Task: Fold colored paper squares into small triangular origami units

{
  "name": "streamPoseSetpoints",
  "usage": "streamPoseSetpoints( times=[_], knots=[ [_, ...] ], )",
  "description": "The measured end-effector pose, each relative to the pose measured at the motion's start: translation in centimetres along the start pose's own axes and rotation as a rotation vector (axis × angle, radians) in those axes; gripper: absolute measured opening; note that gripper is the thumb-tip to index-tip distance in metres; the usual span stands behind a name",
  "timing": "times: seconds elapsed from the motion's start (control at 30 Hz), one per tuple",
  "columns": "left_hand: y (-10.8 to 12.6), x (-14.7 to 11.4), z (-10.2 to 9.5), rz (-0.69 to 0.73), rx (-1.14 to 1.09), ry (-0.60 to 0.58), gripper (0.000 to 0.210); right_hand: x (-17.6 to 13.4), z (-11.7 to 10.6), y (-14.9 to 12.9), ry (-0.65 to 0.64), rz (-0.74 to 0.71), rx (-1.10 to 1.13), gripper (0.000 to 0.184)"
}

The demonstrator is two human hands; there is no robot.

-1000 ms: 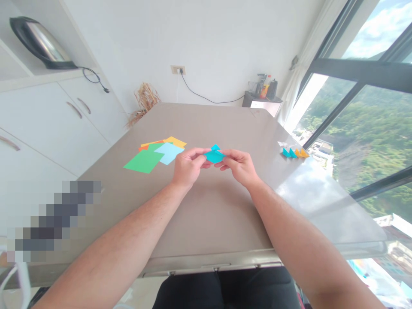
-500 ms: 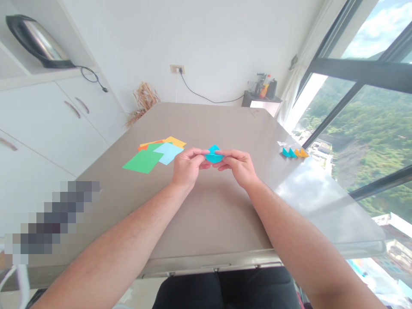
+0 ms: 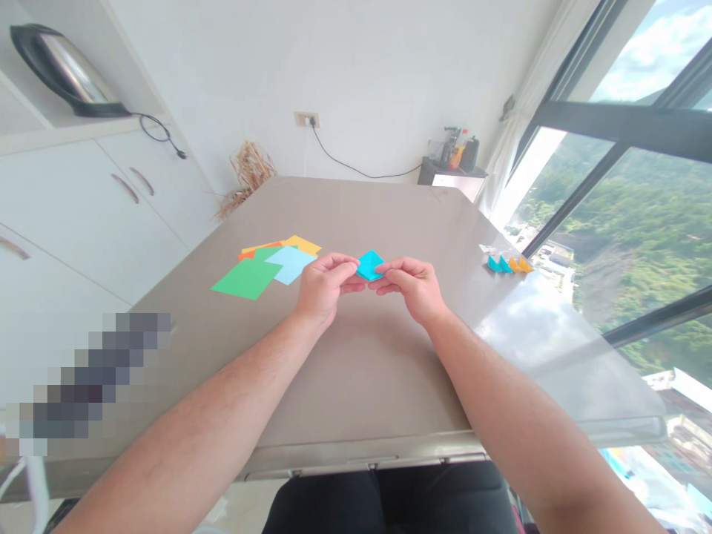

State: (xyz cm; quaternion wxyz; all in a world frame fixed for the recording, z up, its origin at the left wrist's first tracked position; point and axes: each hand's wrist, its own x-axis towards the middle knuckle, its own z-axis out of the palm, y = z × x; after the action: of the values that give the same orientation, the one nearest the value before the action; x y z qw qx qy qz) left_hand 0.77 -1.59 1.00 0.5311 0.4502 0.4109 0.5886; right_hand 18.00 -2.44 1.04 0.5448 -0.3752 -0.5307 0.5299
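The folded blue paper (image 3: 369, 262) was in the middle of the frame, between the left hand (image 3: 324, 284) and the right hand (image 3: 414, 285). The left hand pinched its left edge, and the right hand pinched its right edge, thumb on top.

Bright daylight from the window (image 3: 623, 178), and there's glare on the table (image 3: 515, 334)! Edges stretch (coarse pixel blocks (image 3: 103, 371), lower left).
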Motion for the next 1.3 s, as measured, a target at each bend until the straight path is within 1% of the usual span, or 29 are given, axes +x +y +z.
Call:
streamPoseSetpoints(
  times=[0.07,0.17,0.3,0.33,0.37,0.47,0.5,0.6,0.73,0.87,1.03,1.3],
  knots=[
    [-0.08,-0.02,0.0,0.033,0.042,-0.014,0.02,-0.03,0.09,0.03,0.001,-0.011,-0.024,0.014],
    [-0.21,-0.08,0.14,0.084,0.087,-0.014,0.024,-0.05,0.24,0.01,0.012,-0.027,-0.046,0.024],
    [-0.19,-0.19,0.31,0.116,0.113,-0.004,0.035,-0.01,0.31,-0.07,0.034,-0.015,-0.071,0.049],
    [-0.16,-0.21,0.33,0.121,0.112,-0.002,0.038,0.02,0.31,-0.06,0.044,-0.009,-0.073,0.052],
    [-0.12,-0.23,0.34,0.126,0.109,-0.002,0.041,0.06,0.32,-0.02,0.053,-0.003,-0.078,0.051],
    [-0.05,-0.3,0.35,0.13,0.105,-0.022,0.045,0.16,0.37,0.12,0.063,0.009,-0.111,0.034],
    [-0.05,-0.33,0.36,0.129,0.108,-0.033,0.046,0.18,0.39,0.16,0.063,0.012,-0.119,0.032],
    [-0.15,-0.36,0.38,0.129,0.118,-0.052,0.047,0.16,0.46,0.18,0.052,0.013,-0.114,0.035],
    [-0.42,-0.21,0.37,0.141,0.111,-0.036,0.044,0.11,0.48,0.12,0.018,0.012,-0.085,0.039],
    [-0.62,-0.03,0.31,0.162,0.102,-0.016,0.042,0.17,0.44,0.21,0.0,0.021,-0.058,0.036],
    [-0.67,-0.05,0.31,0.179,0.096,-0.021,0.042,0.24,0.38,0.42,0.024,0.018,-0.072,0.033],
    [-0.66,-0.09,0.35,0.187,0.117,-0.017,0.041,0.1,0.5,0.18,0.029,0.025,-0.072,0.031]
  ],
)
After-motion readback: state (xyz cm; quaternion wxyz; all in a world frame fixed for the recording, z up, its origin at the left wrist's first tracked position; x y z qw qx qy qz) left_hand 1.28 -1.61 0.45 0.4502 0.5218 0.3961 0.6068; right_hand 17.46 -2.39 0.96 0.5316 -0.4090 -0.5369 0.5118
